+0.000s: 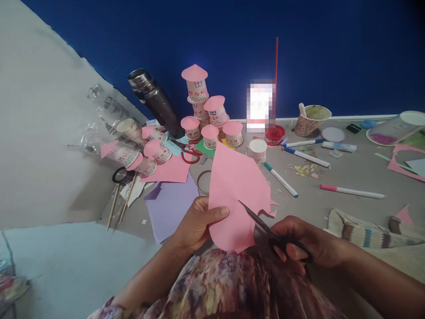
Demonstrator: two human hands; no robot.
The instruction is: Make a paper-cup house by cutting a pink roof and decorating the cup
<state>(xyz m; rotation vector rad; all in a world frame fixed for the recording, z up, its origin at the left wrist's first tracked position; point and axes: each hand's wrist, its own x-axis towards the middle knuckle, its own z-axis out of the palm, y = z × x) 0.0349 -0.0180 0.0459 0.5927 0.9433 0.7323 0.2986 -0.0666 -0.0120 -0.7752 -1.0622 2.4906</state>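
My left hand pinches a pink sheet of paper at its left edge, thumb on top, holding it up over my lap. My right hand grips black-handled scissors; the blades are open and bite into the sheet's right edge, where a jagged cut shows. Behind the sheet stands a stack of small paper cups with pink cone roofs.
Red-handled scissors, purple paper, a dark flask, tape rolls, wooden sticks, several markers, a red lid, a patterned cup and paper scraps lie on the grey floor. A blue wall runs behind. A striped cloth lies at the right.
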